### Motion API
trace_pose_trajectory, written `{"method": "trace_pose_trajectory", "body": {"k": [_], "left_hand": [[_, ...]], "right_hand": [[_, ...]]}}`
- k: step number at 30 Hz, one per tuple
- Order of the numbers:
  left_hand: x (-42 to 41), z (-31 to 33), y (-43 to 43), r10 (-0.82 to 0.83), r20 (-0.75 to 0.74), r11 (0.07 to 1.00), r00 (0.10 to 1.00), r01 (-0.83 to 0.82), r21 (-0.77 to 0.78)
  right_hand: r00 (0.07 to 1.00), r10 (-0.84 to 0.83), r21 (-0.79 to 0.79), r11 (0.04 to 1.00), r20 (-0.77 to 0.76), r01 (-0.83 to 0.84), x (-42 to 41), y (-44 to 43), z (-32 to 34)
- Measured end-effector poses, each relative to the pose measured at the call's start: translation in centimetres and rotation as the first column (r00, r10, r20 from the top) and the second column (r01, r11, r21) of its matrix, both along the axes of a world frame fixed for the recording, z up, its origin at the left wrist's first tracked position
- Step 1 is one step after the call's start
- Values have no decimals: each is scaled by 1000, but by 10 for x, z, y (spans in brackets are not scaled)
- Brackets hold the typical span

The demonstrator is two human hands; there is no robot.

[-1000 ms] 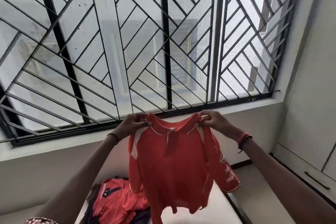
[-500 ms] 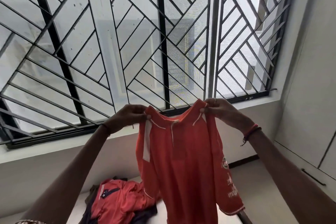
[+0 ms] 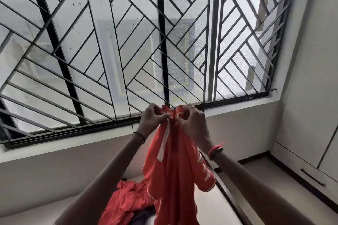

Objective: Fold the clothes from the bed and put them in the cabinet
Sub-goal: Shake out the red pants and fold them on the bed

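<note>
Shirt (image 3: pixel 171 170), sleek red, between left hand (image 3: pixel 153 119), right hand (image 3: pixel 192 121)

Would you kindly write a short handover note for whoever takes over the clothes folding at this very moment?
Left hand: pinches one shoulder of the red shirt.
Right hand: pinches the other shoulder. The shoulders meet, and the shirt hangs halved lengthwise above the bed.
Heap of clothes: unfolded on the bed.
Cabinet: at right, visible doors closed.
Done: lengthwise fold.
Left: finish the shirt, fold the heap, store everything.
</note>
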State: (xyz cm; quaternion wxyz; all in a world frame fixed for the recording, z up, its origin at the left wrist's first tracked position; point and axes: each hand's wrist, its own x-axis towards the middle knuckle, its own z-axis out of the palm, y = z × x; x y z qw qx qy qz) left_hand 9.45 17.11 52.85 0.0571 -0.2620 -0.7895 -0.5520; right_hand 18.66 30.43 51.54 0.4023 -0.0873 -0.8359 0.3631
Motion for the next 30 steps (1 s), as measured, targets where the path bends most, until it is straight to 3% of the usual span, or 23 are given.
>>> {"method": "trace_pose_trajectory", "body": {"k": [9, 15, 20, 25, 30], "left_hand": [[12, -10, -3, -97, -28, 990, 995, 99, 100], [22, -8, -10, -196, 30, 968, 980, 188, 169], [19, -5, -10, -267, 102, 943, 958, 238, 232], [10, 0, -2, -258, 14, 956, 966, 253, 148], [-15, 24, -3, -324, -196, 945, 926, 309, -105]], "right_hand": [[997, 81, -91, 993, 9, -80, -4, -14, 5], [984, 172, -109, 980, 35, -168, -5, -15, 10], [986, 146, -99, 985, 76, -138, -8, -12, 15], [994, 101, -123, 988, 42, -95, -6, -8, 21], [989, 148, -201, 969, 6, -144, -7, 1, 28]]}}
